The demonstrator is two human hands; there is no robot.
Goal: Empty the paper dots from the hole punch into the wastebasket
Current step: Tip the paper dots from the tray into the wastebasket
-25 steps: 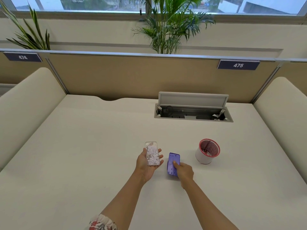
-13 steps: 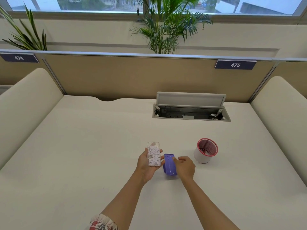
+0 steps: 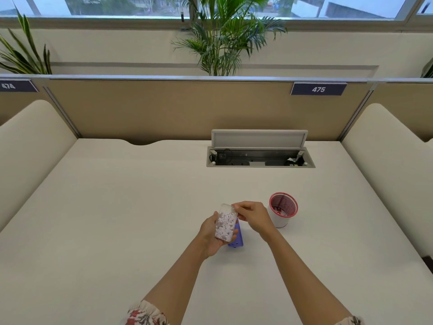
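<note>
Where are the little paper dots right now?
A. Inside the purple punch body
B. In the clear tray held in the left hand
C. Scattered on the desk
B: the clear tray in the left hand is full of white paper dots.

Quick count: two hands, left hand (image 3: 209, 233) and right hand (image 3: 253, 215). One clear tray (image 3: 225, 225) of paper dots, one purple hole punch (image 3: 236, 238), one wastebasket (image 3: 282, 211), two number signs, two plants.
</note>
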